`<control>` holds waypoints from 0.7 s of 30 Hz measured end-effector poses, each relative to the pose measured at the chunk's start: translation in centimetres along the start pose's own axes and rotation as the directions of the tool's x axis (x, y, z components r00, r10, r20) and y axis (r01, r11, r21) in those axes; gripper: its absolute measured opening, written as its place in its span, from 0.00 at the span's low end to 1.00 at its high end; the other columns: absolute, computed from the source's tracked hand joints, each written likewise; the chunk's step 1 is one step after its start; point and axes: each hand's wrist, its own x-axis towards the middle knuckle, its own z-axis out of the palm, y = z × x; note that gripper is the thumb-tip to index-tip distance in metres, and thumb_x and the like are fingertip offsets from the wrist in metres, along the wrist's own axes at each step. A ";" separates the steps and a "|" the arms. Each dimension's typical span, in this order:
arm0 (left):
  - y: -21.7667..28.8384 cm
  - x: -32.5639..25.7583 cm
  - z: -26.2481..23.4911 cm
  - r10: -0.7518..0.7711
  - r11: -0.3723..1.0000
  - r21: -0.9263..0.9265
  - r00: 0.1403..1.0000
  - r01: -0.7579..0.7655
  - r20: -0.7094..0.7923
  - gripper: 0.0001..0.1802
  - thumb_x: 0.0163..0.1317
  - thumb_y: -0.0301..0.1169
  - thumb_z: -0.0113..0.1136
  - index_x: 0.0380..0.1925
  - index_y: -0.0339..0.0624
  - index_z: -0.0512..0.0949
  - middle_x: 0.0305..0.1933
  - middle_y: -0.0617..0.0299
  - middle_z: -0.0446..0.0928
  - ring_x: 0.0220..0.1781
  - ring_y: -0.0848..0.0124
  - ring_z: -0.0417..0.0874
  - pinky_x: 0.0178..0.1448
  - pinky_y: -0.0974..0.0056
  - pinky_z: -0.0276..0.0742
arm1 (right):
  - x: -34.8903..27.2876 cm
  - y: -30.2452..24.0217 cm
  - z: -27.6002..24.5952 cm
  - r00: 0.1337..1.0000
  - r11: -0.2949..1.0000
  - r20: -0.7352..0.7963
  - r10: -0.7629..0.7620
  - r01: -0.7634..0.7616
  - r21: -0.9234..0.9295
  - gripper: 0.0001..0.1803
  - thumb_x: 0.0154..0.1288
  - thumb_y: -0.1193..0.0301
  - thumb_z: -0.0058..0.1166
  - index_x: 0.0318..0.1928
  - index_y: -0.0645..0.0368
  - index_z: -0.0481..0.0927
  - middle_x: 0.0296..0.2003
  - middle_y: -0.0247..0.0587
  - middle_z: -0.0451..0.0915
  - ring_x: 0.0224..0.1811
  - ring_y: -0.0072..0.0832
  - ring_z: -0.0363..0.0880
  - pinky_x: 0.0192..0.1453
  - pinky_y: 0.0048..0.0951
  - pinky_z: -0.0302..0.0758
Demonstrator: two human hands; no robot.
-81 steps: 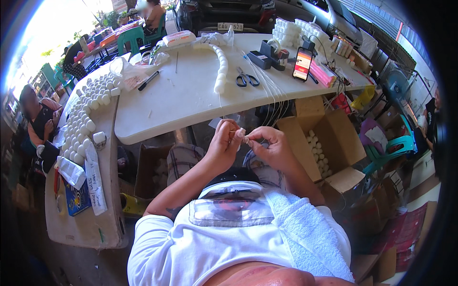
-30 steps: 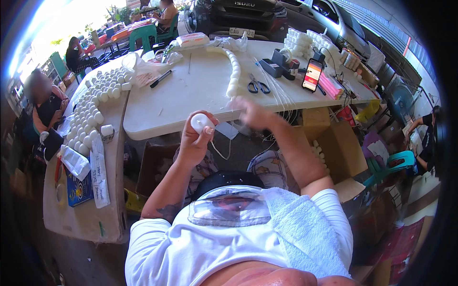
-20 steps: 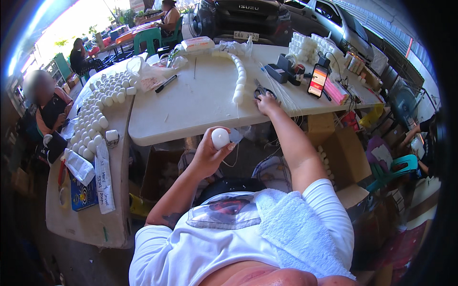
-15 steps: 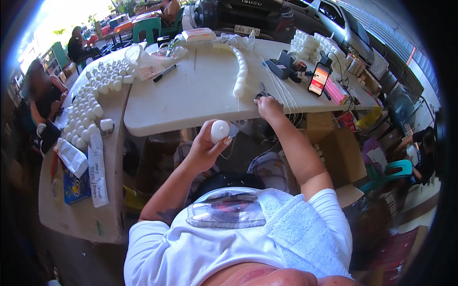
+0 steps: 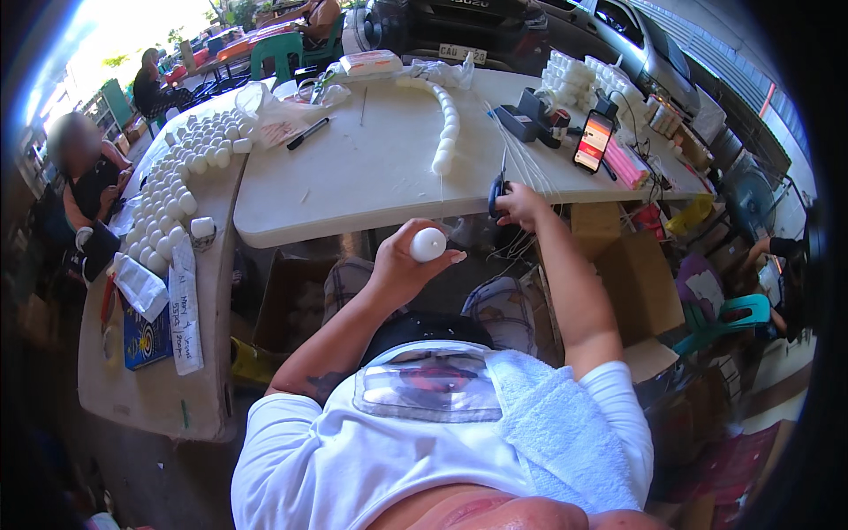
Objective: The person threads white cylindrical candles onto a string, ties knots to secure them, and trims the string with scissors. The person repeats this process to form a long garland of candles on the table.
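My left hand (image 5: 397, 265) is wrapped round a smooth white rounded cylinder (image 5: 427, 245) with a tiny nub in the middle of its end, held just off the table's front edge. At that edge, my right hand (image 5: 523, 209) grips dark-handled scissors (image 5: 496, 196), blades pointing away from me over the tabletop. A curved row of white rounded pieces (image 5: 448, 128) lies on the table between and beyond my hands. From its near end a thin thread (image 5: 442, 185) runs down toward my left hand. Several long white strings (image 5: 525, 155) lie beyond the scissors and hang over the edge.
Many white pieces (image 5: 168, 212) cover the left table. A black marker (image 5: 307, 133) lies on the main table (image 5: 336, 194). To the right are a lit phone (image 5: 591, 141), a black holder (image 5: 521, 122) and stacked white pieces (image 5: 565, 81). An open cardboard box (image 5: 640, 287) stands below. A person (image 5: 88, 177) sits at left.
My left hand has moved slightly right with the white cylinder. My right hand has lifted the scissors from the tabletop and drawn them toward the edge.
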 end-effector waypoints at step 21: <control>0.4 1.5 0.5 0.095 0.915 0.401 0.989 -0.043 -0.110 0.17 0.47 0.39 0.72 0.33 0.44 0.79 0.31 0.51 0.81 0.36 0.52 0.83 0.41 0.55 0.78 | -18.9 -6.3 10.7 0.420 0.427 -0.095 -0.903 0.902 -0.068 0.24 0.70 0.71 0.51 0.62 0.58 0.58 0.48 0.45 0.76 0.48 0.30 0.78 0.56 0.29 0.75</control>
